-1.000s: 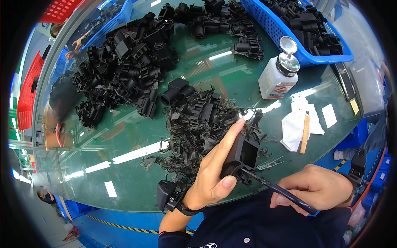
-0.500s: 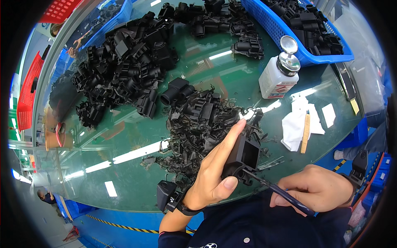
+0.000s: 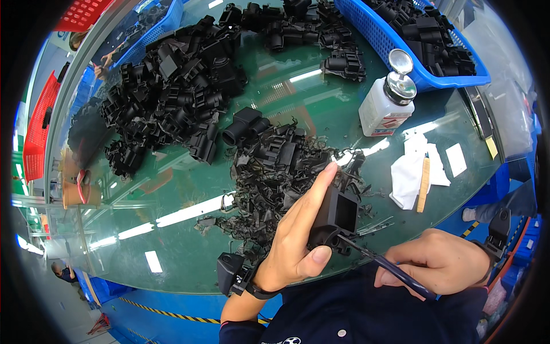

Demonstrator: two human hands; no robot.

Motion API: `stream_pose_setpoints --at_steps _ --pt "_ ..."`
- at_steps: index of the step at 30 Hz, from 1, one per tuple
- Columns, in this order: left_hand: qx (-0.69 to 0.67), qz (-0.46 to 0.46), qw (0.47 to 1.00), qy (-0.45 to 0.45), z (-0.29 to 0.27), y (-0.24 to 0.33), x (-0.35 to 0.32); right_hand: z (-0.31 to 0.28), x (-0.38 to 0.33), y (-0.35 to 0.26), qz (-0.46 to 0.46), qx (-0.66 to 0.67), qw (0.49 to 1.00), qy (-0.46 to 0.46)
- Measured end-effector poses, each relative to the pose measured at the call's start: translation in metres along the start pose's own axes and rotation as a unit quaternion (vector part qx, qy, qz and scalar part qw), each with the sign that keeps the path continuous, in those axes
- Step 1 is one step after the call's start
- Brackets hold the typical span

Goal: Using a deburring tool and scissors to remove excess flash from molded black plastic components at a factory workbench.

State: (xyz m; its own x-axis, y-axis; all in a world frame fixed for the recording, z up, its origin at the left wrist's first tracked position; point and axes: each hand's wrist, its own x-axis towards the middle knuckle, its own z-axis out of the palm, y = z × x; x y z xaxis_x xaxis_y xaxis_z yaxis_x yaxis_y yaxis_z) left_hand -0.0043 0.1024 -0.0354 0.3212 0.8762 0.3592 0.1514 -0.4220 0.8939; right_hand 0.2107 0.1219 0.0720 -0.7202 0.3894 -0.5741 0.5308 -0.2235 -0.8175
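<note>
My left hand (image 3: 298,241) is closed around a black plastic housing (image 3: 338,213), its fingers along one side and the thumb at the near end. A rectangular opening in the housing faces up and right. My right hand (image 3: 438,261) grips a slim dark-handled tool (image 3: 395,274), and the handle sticks out below the fingers. Its thin shaft reaches to the near end of the housing, where the tip is hidden. Just beyond the left hand lies a heap of black plastic scraps (image 3: 258,195), with a loose black housing (image 3: 246,126) at its far edge.
A big pile of black plastic parts (image 3: 172,97) covers the table's far left. A blue basket (image 3: 421,83) of similar parts stands far right, near a white pump bottle (image 3: 385,109). White cloth (image 3: 405,180) and a tan strip (image 3: 423,184) lie on the right of the green table (image 3: 172,252).
The housing and my left hand have shifted very slightly. The tool's shaft still meets the housing's near end, and my right hand looks nearly unmoved.
</note>
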Motion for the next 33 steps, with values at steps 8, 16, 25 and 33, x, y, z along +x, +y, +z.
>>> stream_pose_setpoints --at_steps 8,16,25,33 --pt "-0.016 -0.014 1.000 0.001 -0.001 0.000 -0.001 0.007 0.002 0.011 -0.066 -0.032 0.996 0.057" --pt "-0.038 -0.019 0.999 -0.007 0.001 0.002 0.001 0.007 -0.001 0.008 -0.065 -0.043 0.994 0.072" --pt "-0.061 -0.036 0.997 -0.012 0.000 0.003 -0.001 0.008 0.001 0.010 -0.072 -0.038 0.994 0.076" --pt "-0.098 -0.047 0.994 -0.018 0.000 0.004 -0.001 0.009 0.001 0.011 -0.067 -0.069 0.992 0.082"
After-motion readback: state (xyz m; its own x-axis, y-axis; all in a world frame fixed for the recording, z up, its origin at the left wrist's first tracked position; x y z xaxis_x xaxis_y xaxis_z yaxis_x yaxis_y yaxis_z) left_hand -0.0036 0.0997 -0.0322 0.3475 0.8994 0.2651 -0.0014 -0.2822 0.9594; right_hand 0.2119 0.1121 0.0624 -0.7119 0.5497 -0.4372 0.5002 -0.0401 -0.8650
